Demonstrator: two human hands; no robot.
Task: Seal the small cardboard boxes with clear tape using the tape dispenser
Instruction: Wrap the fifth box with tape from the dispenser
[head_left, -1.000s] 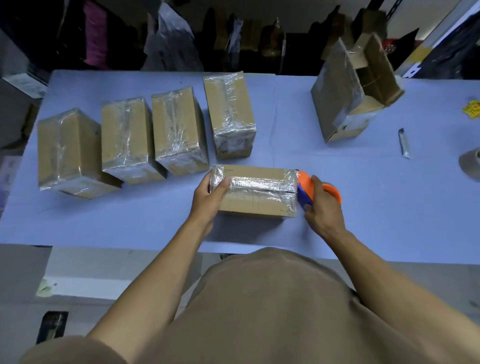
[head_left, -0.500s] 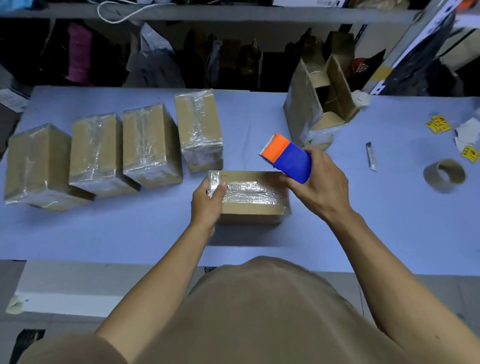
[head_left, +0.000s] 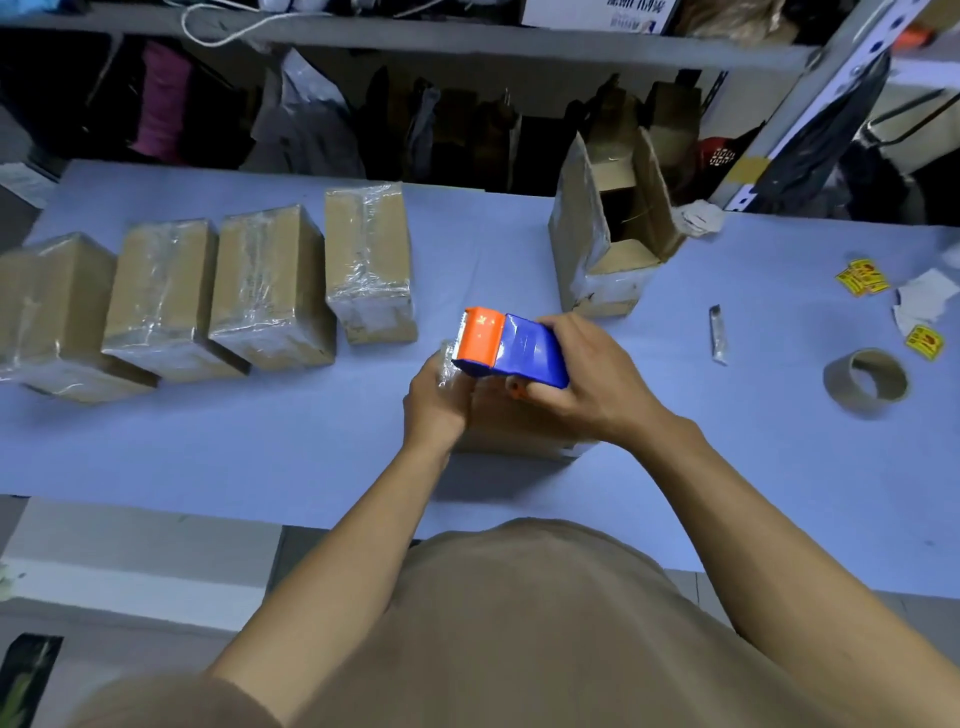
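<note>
Small cardboard box lay on the blue table near its front edge, mostly hidden under both hands; only its near side and a tape-covered left corner showed. Left hand gripped that left end, fingers curled over the top. Right hand was clenched round the blue body of the tape dispenser, held above the box with its orange head pointing left, toward the left hand.

Four taped boxes stood in a row to the left rear, close together, the leftmost running off the frame. An open, upright carton stood behind and right of the hands. Further right: a small foil strip, an empty tape core, yellow stickers with red print too small to read, and torn paper.

Bare tabletop lay between the row and the held box, and right of the hands up to the strip. Writing on a shelf box above was unreadable.
</note>
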